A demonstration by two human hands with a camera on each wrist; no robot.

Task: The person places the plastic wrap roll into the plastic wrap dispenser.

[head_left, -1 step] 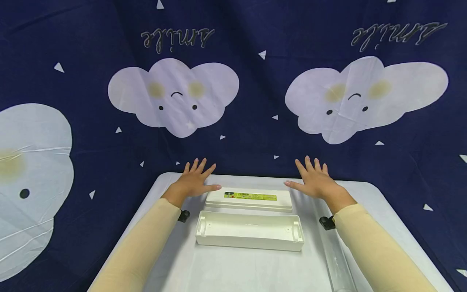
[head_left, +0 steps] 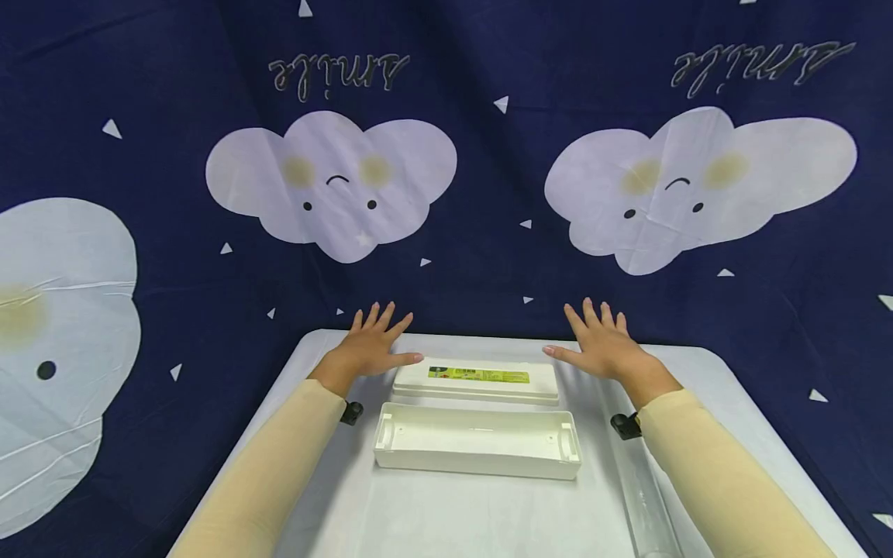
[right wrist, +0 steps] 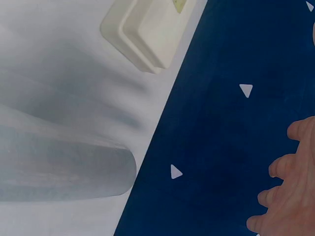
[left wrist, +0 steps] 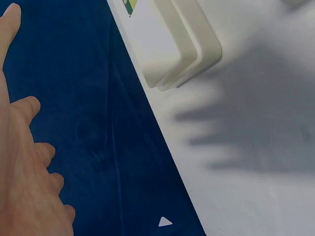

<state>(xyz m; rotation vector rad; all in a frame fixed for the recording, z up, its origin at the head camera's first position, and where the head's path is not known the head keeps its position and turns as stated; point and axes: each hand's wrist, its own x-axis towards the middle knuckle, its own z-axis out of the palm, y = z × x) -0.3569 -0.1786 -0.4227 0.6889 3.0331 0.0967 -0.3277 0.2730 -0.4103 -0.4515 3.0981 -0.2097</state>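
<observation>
My left hand (head_left: 368, 349) is held with its fingers spread, left of a long white plastic lid (head_left: 481, 389) with a green label. Mirroring it on the right, my right hand (head_left: 601, 346) also has spread fingers and holds nothing. In the left wrist view the hand (left wrist: 32, 187) casts a shadow on the table, apart from it. The right wrist view catches the hand (right wrist: 295, 182) at the edge, away from the lid (right wrist: 147, 37). In front of the lid lies a long white open box (head_left: 477, 463), its inside bare.
A clear plastic tube or roll (head_left: 642, 496) lies lengthwise along the right side, partly below the right forearm. The white table (head_left: 446, 519) has rounded far corners. Behind it hangs a dark blue cloth (head_left: 495, 178) printed with clouds and small triangles.
</observation>
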